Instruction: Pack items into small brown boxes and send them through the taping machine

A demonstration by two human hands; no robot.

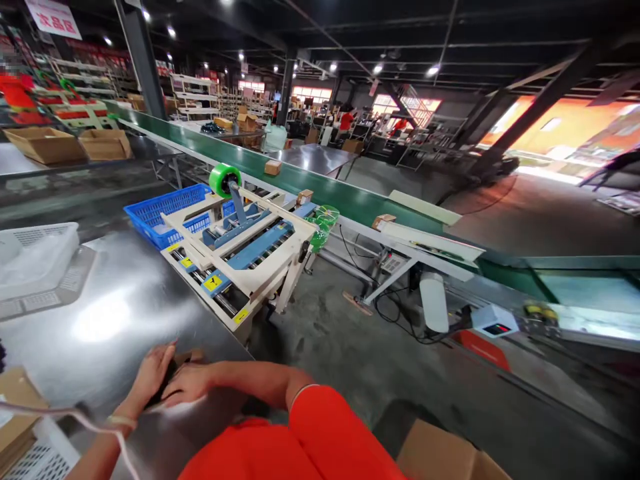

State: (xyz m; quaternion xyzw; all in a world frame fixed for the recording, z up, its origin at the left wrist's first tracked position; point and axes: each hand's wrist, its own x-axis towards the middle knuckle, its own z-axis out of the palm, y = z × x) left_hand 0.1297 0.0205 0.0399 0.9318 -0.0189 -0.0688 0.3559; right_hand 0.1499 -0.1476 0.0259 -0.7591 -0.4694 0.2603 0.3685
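Note:
On the metal table (200, 327), near my body, both hands are at a small cardboard box (194, 355) with a dark gap or contents showing between them. My left hand (154, 373) lies along its left side, fingers together and pointing away from me. From the right, my right hand (190, 383) reaches over it with bent fingers, close to the left fingertips. The hands cover most of the box, so its contents cannot be made out.
A carton sealing machine (250, 247) with a green tape roll (225, 181) adjoins the table. Beyond runs a green conveyor belt (345, 193) carrying a small box (273, 167). A blue basket (145, 212) and a white basket (37, 260) stand left. A pale cable (75, 415) crosses lower left.

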